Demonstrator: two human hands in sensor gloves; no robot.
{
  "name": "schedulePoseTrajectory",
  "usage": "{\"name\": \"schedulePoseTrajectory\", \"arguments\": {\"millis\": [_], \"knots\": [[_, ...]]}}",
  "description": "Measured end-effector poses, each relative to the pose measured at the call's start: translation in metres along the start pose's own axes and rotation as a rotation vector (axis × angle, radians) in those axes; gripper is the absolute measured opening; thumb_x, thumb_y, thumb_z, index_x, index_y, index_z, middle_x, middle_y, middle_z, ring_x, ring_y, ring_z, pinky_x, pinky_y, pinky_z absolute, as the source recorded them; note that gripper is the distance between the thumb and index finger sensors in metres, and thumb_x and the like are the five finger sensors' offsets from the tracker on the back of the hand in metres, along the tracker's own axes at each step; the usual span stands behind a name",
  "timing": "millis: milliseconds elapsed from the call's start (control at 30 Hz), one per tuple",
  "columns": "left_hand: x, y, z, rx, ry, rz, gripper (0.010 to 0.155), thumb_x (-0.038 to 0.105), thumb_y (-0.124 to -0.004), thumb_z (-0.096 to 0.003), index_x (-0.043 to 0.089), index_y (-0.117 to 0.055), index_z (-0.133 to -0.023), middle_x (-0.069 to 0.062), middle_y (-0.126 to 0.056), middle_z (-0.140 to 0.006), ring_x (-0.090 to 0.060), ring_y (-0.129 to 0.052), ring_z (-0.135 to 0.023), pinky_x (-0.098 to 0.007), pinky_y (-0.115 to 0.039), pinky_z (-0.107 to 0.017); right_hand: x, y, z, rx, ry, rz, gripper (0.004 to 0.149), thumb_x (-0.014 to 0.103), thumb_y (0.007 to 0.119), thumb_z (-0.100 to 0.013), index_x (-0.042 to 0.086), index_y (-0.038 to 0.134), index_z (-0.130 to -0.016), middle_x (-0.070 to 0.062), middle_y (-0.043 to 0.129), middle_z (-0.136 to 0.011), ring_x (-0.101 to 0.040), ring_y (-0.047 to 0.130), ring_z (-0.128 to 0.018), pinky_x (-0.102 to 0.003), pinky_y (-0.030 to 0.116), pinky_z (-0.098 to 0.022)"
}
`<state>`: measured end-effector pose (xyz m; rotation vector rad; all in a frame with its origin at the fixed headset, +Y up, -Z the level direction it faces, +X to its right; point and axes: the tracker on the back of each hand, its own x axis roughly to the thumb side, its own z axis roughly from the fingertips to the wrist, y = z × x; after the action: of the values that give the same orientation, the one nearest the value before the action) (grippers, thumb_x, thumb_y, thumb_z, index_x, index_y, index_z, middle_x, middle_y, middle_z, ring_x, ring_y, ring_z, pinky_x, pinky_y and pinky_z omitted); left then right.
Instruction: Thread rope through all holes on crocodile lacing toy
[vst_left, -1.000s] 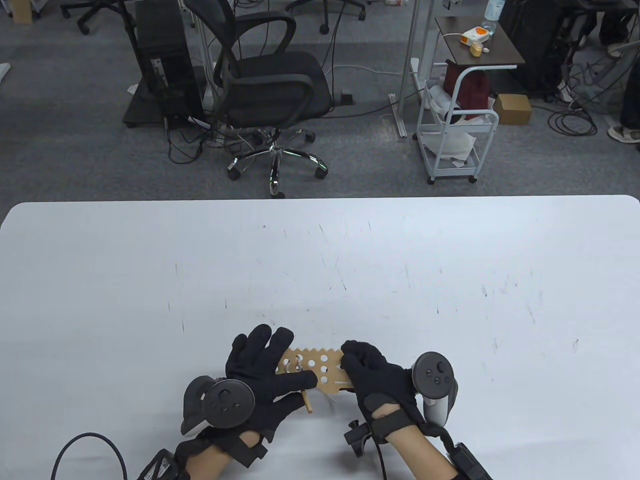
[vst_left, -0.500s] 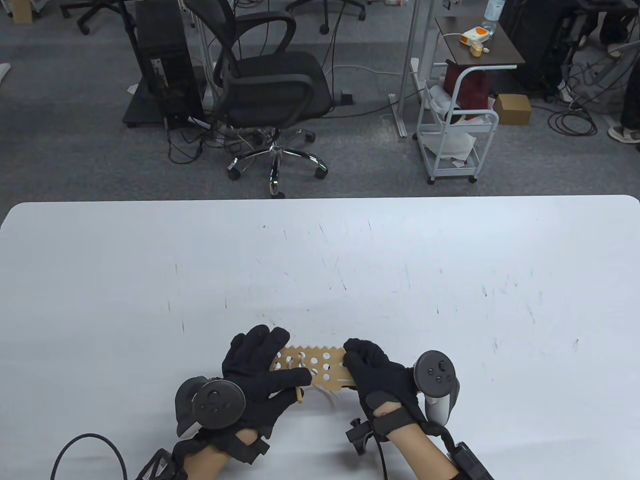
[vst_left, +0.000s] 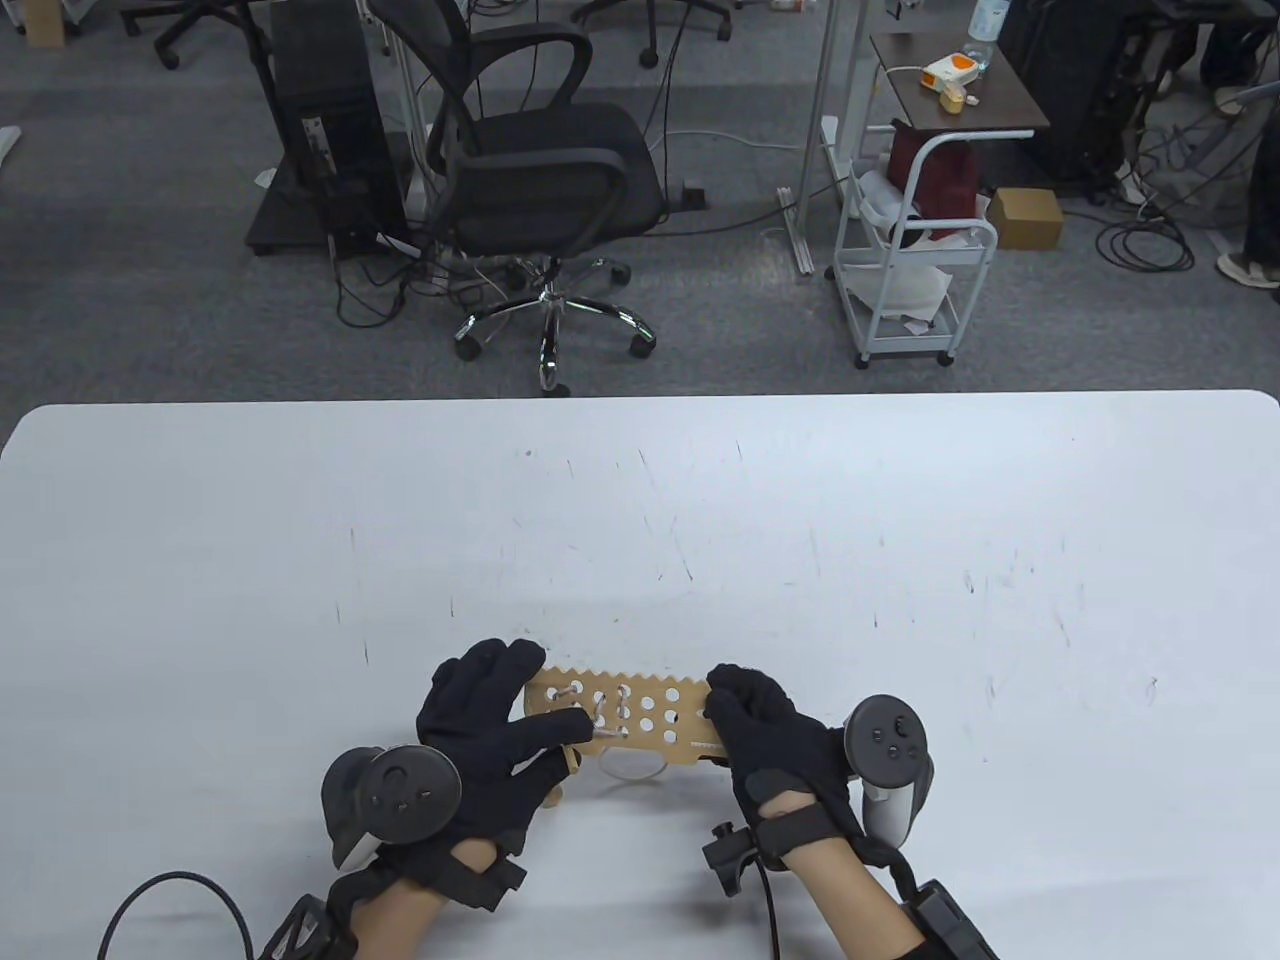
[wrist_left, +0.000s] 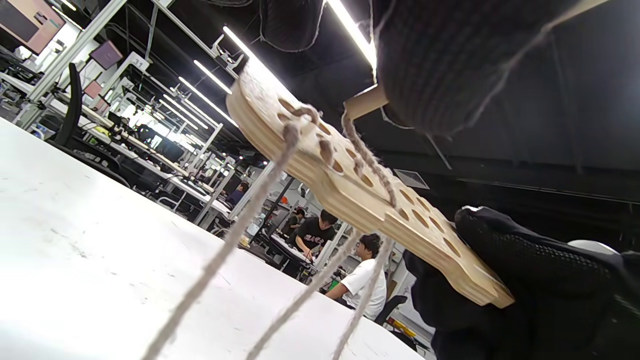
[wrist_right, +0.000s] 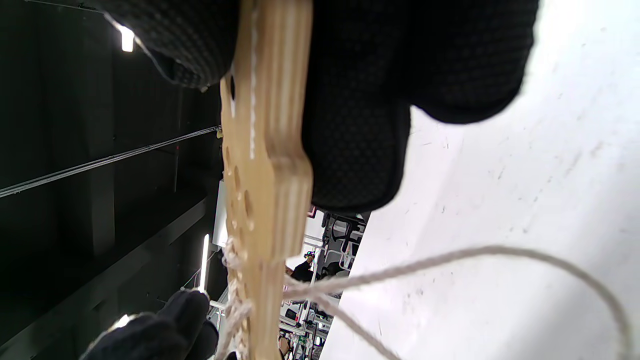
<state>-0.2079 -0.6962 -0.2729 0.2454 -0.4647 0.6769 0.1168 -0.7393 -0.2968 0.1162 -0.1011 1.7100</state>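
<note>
Two gloved hands hold the crocodile lacing toy (vst_left: 630, 717) between them, lifted just above the white worktop (vst_left: 640, 520) near its front edge, with the toothed edge turned away from the person. The right hand (vst_left: 770, 735) has its grip closed on the toy's right end: in the right wrist view the fingers (wrist_right: 360, 115) lie under the wooden board (wrist_right: 265, 165) and another gloved finger presses from the other side, so the board is clamped edge-on between them. The left hand (vst_left: 490, 720) reaches round the toy's left end, its far fingers spread behind the board, while its thumb and forefinger pinch the small wooden needle (vst_left: 568, 765) at the end of the rope (vst_left: 640, 772); the needle's tip juts out beneath the fingers in the table view, and in the left wrist view its pale end (wrist_left: 365, 102) shows just under the gloved fingertip (wrist_left: 450, 65). The rope already runs through several holes at the toy's left end, where it loops over the board's surface (wrist_left: 370, 165), and loose strands (wrist_left: 235, 235) hang from the underside towards the worktop. One slack loop of rope (wrist_right: 450, 260) curves out below the board. The holes towards the right end are bare. Beyond the worktop stand a black office chair (vst_left: 540, 170) and a white trolley (vst_left: 915, 260) on grey carpet.
</note>
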Motion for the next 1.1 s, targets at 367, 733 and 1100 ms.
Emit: {"name": "schedulePoseTrajectory", "arguments": {"millis": [367,733,1100], "knots": [[-0.016,0.009,-0.001,0.045,0.069,0.007,0.044,0.045,-0.093,-0.0403,0.05,-0.088,-0.084,-0.004,-0.053,-0.117,-0.039,-0.036,-0.11,-0.063,-0.026,-0.078,-0.005,-0.01,-0.005,-0.04,0.024,-0.009,0.05,0.037,0.077,-0.048,0.006,0.07,-0.086,-0.008,0.099,-0.067,-0.027,0.108,-0.046,-0.042,0.085,-0.036],[-0.033,0.017,-0.002,0.077,0.133,0.017,0.044,0.045,-0.093,-0.0404,0.049,-0.088,-0.084,-0.004,-0.055,-0.116,-0.039,-0.04,-0.109,-0.063,-0.026,-0.078,-0.011,-0.021,-0.01,-0.082,0.05,-0.018,0.05,0.037,0.077,-0.048,0.006,0.07,-0.086,-0.008,0.099,-0.068,-0.027,0.108,-0.047,-0.042,0.084,-0.037],[-0.052,0.026,-0.001,0.128,0.219,0.026,0.044,0.045,-0.092,-0.0406,0.049,-0.088,-0.084,-0.005,-0.056,-0.115,-0.039,-0.041,-0.109,-0.063,-0.027,-0.078,-0.017,-0.03,-0.013,-0.119,0.074,-0.021,0.049,0.036,0.077,-0.048,0.006,0.07,-0.086,-0.009,0.099,-0.068,-0.027,0.108,-0.047,-0.042,0.084,-0.037]]}}
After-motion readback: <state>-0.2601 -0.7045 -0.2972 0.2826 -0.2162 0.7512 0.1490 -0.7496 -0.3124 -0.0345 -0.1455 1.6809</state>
